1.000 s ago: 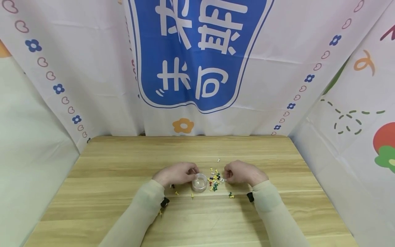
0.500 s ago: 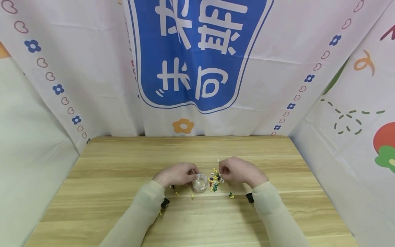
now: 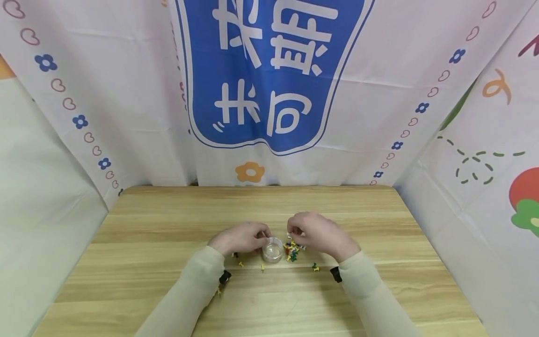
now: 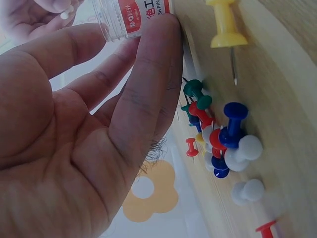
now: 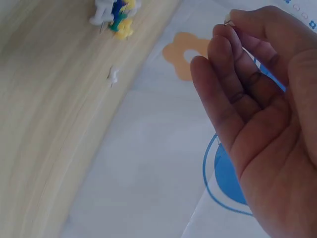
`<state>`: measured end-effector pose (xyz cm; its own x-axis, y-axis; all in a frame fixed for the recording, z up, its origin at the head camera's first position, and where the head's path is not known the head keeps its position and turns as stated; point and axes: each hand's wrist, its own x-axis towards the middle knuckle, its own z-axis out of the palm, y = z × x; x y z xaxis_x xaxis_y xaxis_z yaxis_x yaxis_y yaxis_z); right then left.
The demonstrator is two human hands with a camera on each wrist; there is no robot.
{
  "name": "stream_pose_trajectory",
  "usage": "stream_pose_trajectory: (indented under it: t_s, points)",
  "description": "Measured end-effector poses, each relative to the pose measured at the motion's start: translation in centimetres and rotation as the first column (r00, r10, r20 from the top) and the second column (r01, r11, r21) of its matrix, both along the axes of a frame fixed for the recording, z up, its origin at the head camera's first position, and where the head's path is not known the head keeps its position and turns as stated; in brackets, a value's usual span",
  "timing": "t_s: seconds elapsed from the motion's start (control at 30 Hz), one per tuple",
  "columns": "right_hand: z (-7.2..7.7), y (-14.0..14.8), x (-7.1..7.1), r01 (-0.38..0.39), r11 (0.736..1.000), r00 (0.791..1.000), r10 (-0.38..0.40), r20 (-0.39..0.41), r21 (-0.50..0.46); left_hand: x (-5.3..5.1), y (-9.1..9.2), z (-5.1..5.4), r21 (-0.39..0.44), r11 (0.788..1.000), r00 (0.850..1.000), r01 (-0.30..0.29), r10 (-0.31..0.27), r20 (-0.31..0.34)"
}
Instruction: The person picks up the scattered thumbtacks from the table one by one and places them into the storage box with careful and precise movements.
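My left hand [image 3: 242, 237] holds the side of a clear round jar [image 3: 273, 251] standing on the table. In the left wrist view the jar's red and white label [image 4: 136, 15] shows between thumb and fingers. My right hand [image 3: 317, 231] is just right of the jar, above a pile of coloured push pins [image 3: 292, 256]. It pinches a white push pin [image 4: 67, 12] between thumb and fingertips; in the right wrist view only a bit of this pin [image 5: 228, 21] shows. The jar's inside looks clear from above.
More push pins [image 4: 233, 134], blue, white, red and green, lie beside my left hand. Single yellow pins [image 3: 263, 268] and a green and yellow pair [image 3: 316, 267] lie nearer on the wooden table [image 3: 294, 304]. A printed curtain [image 3: 160, 140] hangs behind.
My right hand has moved left from the right edge of the pile towards the jar, with the white push pin now visible at its fingertips. The left hand and jar have hardly moved.
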<state>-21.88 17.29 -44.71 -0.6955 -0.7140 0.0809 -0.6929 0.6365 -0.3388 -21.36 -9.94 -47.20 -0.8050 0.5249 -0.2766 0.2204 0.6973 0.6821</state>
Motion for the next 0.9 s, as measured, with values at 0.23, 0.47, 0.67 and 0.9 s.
stream_pose_trajectory:
  t_s: [0.23, 0.47, 0.67, 0.9]
  points:
    - [-0.3, -1.3, 0.6, -0.046, 0.998, 0.998, 0.048, -0.051, 0.032, 0.1, -0.1, 0.2, 0.007, 1.0, 1.0, -0.005, 0.005, 0.004]
    - [-1.1, -2.4, 1.0, -0.087, 0.994, 0.994, 0.09, -0.054, 0.062, 0.1, -0.2, 0.3, 0.012, 1.0, 1.0, 0.002, -0.002, 0.001]
    - [-1.8, -3.0, 1.1, -0.102, 0.99, 0.99, 0.111, -0.083, 0.098, 0.1, -0.2, 0.3, 0.006, 1.0, 1.0, 0.005, -0.005, -0.005]
    - [-2.0, -2.9, 1.1, -0.094, 0.99, 0.995, 0.098, -0.034, 0.101, 0.1, 0.0, 0.1, -0.011, 1.0, 0.999, 0.013, -0.014, -0.045]
